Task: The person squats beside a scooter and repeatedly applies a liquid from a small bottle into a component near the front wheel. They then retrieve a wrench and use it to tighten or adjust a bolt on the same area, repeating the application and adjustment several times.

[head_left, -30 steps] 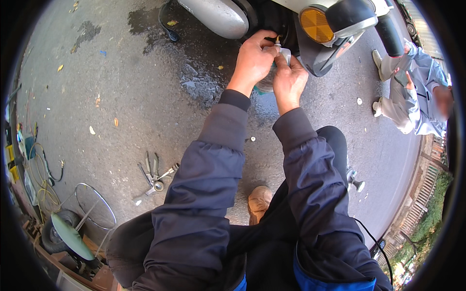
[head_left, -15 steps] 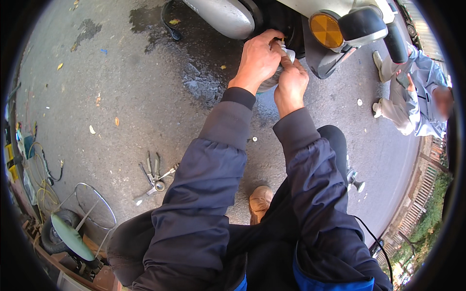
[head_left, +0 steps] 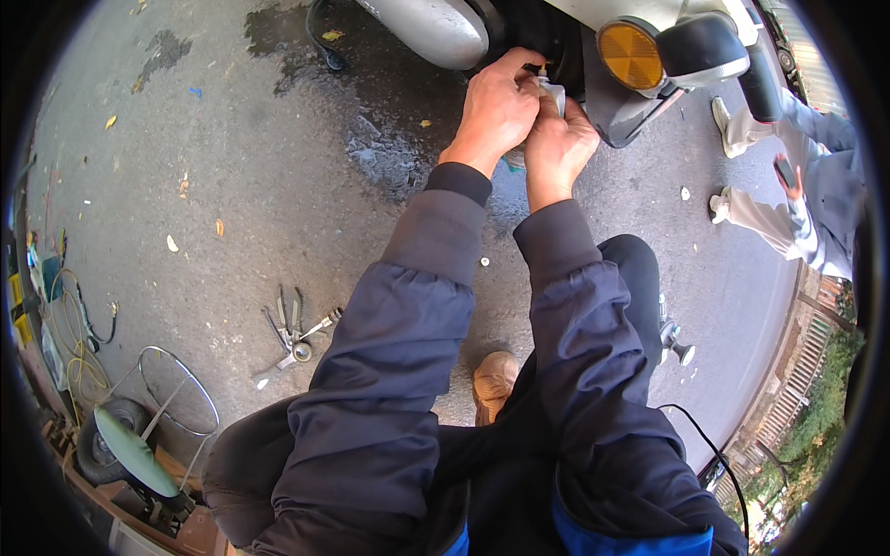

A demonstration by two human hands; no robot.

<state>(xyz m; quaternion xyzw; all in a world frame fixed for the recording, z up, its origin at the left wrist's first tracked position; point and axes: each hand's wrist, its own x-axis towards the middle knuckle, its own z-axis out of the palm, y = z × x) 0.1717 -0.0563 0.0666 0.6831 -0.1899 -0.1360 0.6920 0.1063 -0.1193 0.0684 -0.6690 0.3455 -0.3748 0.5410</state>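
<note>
At the rear of a white scooter, my two hands meet in front of a dark, shadowed part, probably the wheel. In my right hand (head_left: 563,148) is a small white bottle (head_left: 554,94), nozzle pointing up and away from me. My left hand (head_left: 494,107) is closed right beside the nozzle, its thumb and fingers bent together; whatever they pinch is hidden. A silver exhaust muffler (head_left: 438,32) lies to the left of the hands. On their right are a dark mudguard flap (head_left: 612,116) and a round orange reflector (head_left: 629,56).
Several hand tools, pliers among them (head_left: 295,334), lie on the asphalt left of my left arm. A hose end (head_left: 334,57) rests on wet ground. At far left are a cable coil and a wheel (head_left: 102,445). A person holding a phone (head_left: 785,171) stands right.
My right hand has drawn slightly down and right, and more of the white bottle and its nozzle shows. My left hand has hardly moved. The person at right has shifted.
</note>
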